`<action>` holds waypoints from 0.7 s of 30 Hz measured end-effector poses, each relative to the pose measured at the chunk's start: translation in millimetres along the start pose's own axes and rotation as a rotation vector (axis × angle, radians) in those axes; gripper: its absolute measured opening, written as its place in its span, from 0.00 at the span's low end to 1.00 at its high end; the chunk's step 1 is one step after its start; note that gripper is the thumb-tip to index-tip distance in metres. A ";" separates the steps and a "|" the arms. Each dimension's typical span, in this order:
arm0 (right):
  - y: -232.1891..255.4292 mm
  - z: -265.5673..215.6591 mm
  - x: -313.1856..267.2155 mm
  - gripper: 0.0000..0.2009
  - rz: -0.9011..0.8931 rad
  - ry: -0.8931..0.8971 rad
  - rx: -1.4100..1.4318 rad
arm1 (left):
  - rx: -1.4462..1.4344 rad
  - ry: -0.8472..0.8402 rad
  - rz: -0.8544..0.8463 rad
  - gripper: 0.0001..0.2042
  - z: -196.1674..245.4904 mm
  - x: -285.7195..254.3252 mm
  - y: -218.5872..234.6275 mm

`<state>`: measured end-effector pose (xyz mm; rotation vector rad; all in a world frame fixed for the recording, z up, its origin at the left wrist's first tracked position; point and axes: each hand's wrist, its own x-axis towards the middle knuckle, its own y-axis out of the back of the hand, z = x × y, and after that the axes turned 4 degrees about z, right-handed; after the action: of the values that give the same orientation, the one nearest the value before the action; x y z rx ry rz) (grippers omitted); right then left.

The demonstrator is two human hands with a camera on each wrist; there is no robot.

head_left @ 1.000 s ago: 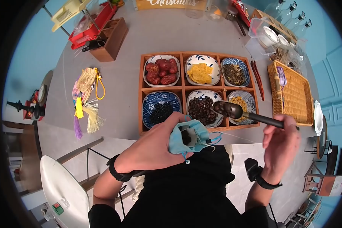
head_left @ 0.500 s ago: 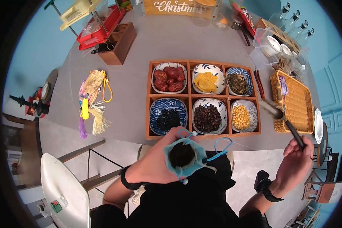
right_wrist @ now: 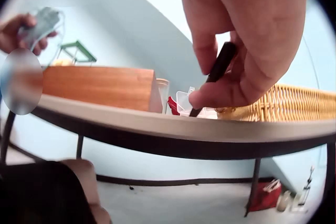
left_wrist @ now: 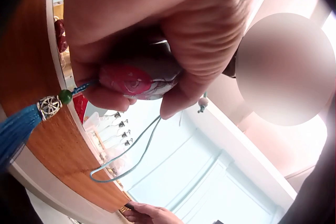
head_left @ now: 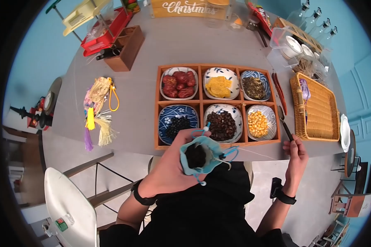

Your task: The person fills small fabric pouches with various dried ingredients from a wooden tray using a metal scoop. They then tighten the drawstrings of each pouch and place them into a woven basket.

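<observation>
My left hand grips a light blue drawstring pouch, its mouth open upward and dark contents inside. From below, the left wrist view shows the fingers round the pouch's pink-patterned side, with a blue tassel hanging off it. My right hand pinches the dark handle of a spoon, whose bowl lies at the table between the divided wooden tray and the wicker basket. Dark dried pieces, yellow kernels and black beans fill the tray's near bowls.
Red dates, yellow pieces and dried leaves occupy the far bowls. Dried red chilies and a wicker basket lie right of the tray. Tasselled sachets lie left; a wooden box stands behind them.
The right hand has carried the spoon from over the near bowls out to the right, then down to the table beside the tray. The left hand still holds the pouch, slightly shifted.
</observation>
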<state>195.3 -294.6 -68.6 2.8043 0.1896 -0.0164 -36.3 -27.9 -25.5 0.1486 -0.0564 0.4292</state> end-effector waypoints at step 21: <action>-94.2 -108.2 -87.2 0.07 -0.677 0.480 0.085 | -0.280 0.121 0.126 0.30 10.0 -0.4 -21.8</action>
<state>95.3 -182.4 6.1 2.6305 1.2551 0.4971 -27.8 -49.2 -18.6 -0.1571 -0.0066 0.5503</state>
